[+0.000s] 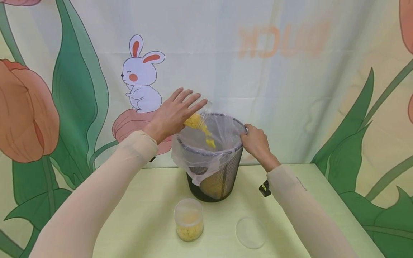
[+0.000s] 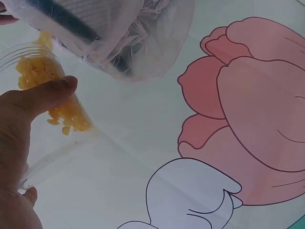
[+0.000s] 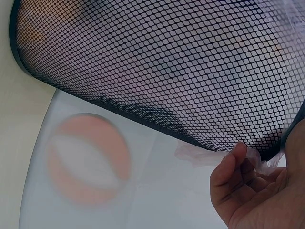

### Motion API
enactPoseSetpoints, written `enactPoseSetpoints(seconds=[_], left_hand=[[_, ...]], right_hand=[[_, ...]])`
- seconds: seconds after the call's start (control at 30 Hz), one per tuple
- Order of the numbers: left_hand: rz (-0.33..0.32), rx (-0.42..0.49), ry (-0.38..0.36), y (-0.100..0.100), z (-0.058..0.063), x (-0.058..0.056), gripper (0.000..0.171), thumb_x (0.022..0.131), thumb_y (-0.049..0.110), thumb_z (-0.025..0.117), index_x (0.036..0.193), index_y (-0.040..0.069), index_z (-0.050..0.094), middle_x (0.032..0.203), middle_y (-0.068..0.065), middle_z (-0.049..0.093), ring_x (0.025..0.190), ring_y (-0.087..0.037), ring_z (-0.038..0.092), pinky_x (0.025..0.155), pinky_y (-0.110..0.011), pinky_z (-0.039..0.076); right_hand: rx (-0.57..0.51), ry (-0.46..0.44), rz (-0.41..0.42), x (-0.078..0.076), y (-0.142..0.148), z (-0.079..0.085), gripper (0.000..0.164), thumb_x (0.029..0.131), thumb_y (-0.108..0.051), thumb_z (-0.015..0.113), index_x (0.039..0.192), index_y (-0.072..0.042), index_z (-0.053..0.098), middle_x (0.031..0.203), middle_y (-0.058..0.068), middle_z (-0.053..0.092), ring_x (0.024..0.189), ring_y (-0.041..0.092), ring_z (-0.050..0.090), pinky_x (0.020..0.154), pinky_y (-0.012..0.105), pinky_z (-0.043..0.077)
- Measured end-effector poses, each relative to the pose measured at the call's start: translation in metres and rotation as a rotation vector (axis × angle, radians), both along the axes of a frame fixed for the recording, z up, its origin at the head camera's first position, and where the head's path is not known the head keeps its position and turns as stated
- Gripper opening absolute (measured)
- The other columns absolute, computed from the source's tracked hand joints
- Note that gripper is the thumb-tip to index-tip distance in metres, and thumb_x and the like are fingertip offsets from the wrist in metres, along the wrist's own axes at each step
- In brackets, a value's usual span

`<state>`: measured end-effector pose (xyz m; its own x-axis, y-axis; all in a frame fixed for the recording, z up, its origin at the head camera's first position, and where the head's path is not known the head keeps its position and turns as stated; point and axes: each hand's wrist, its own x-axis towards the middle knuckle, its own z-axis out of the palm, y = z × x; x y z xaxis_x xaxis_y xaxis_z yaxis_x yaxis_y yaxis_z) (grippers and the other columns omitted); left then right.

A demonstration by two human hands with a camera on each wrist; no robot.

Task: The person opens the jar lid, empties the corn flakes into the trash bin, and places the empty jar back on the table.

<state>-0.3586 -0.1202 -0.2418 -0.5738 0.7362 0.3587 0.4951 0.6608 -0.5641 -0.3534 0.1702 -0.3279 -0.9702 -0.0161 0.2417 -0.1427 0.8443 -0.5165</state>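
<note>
My left hand [image 1: 172,114] holds a clear jar [image 2: 31,50] of yellow pieces, tipped over the left side of a black mesh wastebasket [image 1: 230,172]. In the left wrist view the thumb lies across the jar's wall. A stream of yellow pieces [image 1: 209,139] falls from its mouth into the wastebasket. A thin see-through bag [image 1: 196,173] lines the wastebasket and hangs over its rim. At the right of that rim, my right hand [image 1: 256,143] grips the edge and the bag's fold. The wastebasket leans toward the left hand.
In front of the wastebasket, a clear tub [image 1: 189,218] partly filled with yellow bits stands on the pale green table [image 1: 148,208]. To its right lies a round clear lid [image 1: 251,233]. A printed curtain [image 1: 213,71] hangs close behind the wastebasket.
</note>
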Motion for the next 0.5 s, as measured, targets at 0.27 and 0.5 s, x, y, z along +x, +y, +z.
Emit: enactPoseSetpoints(seconds=[0.27, 0.5], left_hand=[[0.003, -0.014, -0.003, 0.0009, 0.0008, 0.0002, 0.098, 0.077, 0.021, 0.081, 0.156, 0.021, 0.023, 0.157, -0.010, 0.034, 0.145, -0.034, 0.029, 0.124, -0.050, 0.017], [0.002, -0.025, -0.004, 0.0020, 0.0010, 0.0005, 0.093, 0.080, 0.020, 0.078, 0.156, 0.021, 0.024, 0.157, -0.010, 0.034, 0.145, -0.035, 0.030, 0.124, -0.050, 0.016]], right_hand=[[-0.007, -0.008, 0.011, -0.0005, 0.0007, 0.0001, 0.053, 0.095, -0.020, 0.039, 0.145, -0.002, 0.045, 0.134, 0.023, 0.059, 0.093, 0.034, 0.061, 0.082, 0.047, 0.049], [-0.007, -0.006, 0.014, -0.0012, 0.0015, 0.0000, 0.053, 0.094, -0.020, 0.039, 0.144, -0.002, 0.046, 0.134, 0.023, 0.059, 0.101, 0.037, 0.063, 0.088, 0.050, 0.051]])
